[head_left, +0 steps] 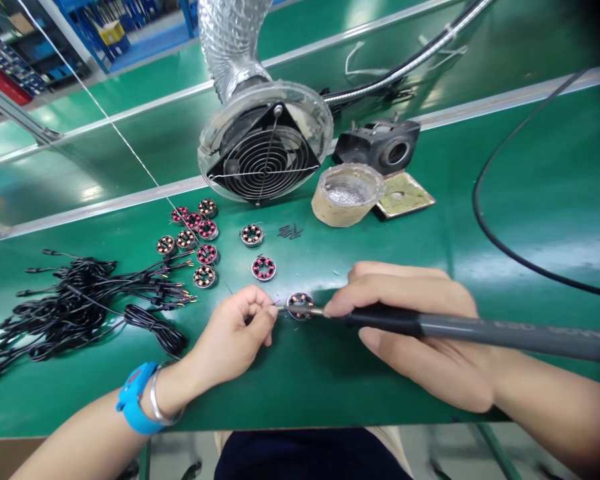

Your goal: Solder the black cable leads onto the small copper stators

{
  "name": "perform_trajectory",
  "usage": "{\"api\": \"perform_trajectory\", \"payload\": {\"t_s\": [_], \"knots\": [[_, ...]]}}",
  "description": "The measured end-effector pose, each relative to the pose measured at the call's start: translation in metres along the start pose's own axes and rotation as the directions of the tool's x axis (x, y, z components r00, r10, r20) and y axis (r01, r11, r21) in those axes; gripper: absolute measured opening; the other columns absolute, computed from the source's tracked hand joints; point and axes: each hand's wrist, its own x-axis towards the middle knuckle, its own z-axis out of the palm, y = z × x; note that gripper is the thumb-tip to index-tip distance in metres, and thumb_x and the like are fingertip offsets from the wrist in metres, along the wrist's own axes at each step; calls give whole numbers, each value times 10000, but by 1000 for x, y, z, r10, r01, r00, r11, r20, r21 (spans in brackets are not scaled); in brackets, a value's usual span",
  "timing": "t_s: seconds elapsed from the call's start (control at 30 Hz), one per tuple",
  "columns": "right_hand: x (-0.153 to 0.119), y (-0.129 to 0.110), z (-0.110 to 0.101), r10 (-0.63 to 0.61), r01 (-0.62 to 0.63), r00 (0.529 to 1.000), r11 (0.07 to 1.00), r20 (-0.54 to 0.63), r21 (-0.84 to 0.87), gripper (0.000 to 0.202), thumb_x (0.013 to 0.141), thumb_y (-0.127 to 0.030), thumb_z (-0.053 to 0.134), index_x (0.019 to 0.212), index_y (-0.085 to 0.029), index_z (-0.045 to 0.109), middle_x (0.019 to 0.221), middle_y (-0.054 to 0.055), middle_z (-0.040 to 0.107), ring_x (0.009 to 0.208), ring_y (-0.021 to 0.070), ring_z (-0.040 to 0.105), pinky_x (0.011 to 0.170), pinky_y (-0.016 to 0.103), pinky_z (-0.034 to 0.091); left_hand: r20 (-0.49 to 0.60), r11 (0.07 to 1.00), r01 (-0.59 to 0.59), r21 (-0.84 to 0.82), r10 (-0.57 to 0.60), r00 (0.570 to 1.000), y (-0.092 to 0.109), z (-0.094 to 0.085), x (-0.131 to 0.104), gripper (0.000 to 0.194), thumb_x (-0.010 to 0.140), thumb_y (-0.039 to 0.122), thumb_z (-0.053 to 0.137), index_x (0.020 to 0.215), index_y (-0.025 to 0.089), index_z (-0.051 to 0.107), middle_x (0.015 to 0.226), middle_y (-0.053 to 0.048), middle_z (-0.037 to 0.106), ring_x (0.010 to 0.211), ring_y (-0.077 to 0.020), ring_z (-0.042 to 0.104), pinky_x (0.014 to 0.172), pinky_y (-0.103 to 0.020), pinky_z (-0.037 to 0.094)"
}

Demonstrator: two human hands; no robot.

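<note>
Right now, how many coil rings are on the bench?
11 coil rings: eight clustered beside the black cables, two farther right, one between the left hand and right hand. Any under others would be hidden.

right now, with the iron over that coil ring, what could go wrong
The left hand sits close to the tip of the soldering iron; if that is hot, a slip might cause a burn. No clamp shows on the coil ring under the tip, so it could shift.
</note>
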Motion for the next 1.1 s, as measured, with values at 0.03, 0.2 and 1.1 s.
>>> {"api": "perform_trajectory", "payload": {"t_s": [0.03,0.2,1.1], "knots": [[0,0,1,-4,4,1000,1000,0,-9,234,771,-109,496,916,-205,652,615,-12,524,512,117,465,479,261,373,0,1000,-3,1,3,1000,0,0,0,193,919,322,494,782,187,497,541,68,514,492,-77,379,514,-202,300],[-3,-2,2,-31,30,999,999,-38,-30,231,773,-116,487,906,-214,648,591,-14,496,482,116,447,456,269,355,-1,1000,-2,8,2,1000,0,0,0,189,922,319,491,787,187,499,543,69,515,494,-77,380,512,-200,300],[-3,-3,1,-91,90,995,996,-50,-23,317,735,-84,486,980,-218,636,633,4,552,519,138,503,483,283,401,6,1000,17,5,-17,1000,2,0,-1,206,900,348,526,779,183,502,530,67,511,477,-73,375,494,-197,288]]}}
